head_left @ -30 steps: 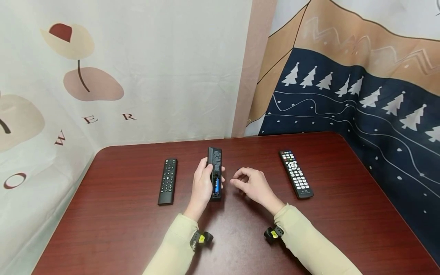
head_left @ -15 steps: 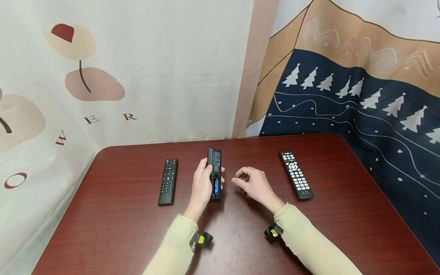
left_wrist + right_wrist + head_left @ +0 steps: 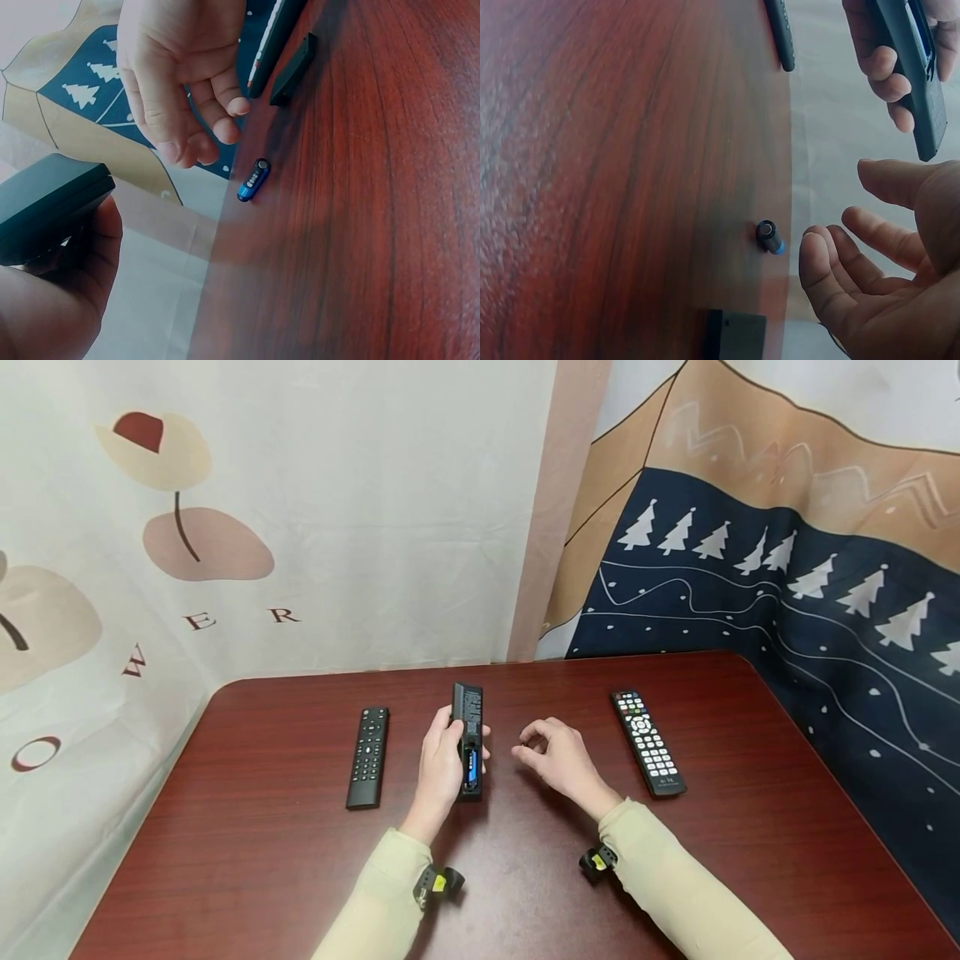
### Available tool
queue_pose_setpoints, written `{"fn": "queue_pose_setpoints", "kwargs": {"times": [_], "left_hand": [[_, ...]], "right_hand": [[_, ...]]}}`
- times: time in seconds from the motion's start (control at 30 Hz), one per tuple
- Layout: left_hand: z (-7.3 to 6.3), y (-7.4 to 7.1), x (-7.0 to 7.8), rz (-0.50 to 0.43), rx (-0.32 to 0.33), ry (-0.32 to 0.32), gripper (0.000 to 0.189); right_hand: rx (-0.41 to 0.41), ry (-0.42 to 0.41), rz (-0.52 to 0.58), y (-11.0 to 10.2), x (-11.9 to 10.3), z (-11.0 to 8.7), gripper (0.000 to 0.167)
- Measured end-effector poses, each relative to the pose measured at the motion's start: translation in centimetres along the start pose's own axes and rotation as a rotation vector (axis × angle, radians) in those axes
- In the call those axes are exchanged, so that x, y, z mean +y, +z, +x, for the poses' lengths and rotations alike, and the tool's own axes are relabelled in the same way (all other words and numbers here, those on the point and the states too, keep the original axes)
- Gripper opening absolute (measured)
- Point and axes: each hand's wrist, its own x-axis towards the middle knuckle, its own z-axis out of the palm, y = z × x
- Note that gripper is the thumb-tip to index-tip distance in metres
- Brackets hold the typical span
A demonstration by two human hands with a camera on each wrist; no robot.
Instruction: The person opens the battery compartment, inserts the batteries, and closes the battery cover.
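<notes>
My left hand point(image 3: 441, 760) grips a black remote control point(image 3: 468, 710), back side up. Its battery compartment is uncovered, with a blue battery point(image 3: 472, 767) inside. To the right, my right hand point(image 3: 558, 758) hovers over the table with nothing in it. Its fingers are loosely bent and the thumb stands apart from them in the right wrist view. A loose blue-and-black battery point(image 3: 253, 180) lies on the table near that hand, as does a small black battery cover point(image 3: 294, 69); the hand hides both in the head view.
A slim black remote point(image 3: 367, 758) lies left of my left hand. Another black remote with white buttons point(image 3: 648, 743) lies on the right. All rest on the dark red wooden table point(image 3: 247, 827), with patterned curtains point(image 3: 375, 510) behind it.
My right hand has drifted slightly right, away from the held remote, with its fingers still loosely bent. The left hand and its remote stay practically in place.
</notes>
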Motion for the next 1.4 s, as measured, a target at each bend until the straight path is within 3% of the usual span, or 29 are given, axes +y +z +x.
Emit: {"fn": "queue_pose_setpoints", "kwargs": {"times": [0.87,1.4], "left_hand": [[-0.1,0.0,-0.1,0.009,-0.018,0.017,0.035],[-0.1,0.0,0.1,0.021,-0.01,0.0,0.035]], "right_hand": [[-0.049,-0.012,-0.147,0.6,0.9,1.6,0.024],[-0.138,0.075,-0.242,0.8,0.5,2.5,0.03]]}}
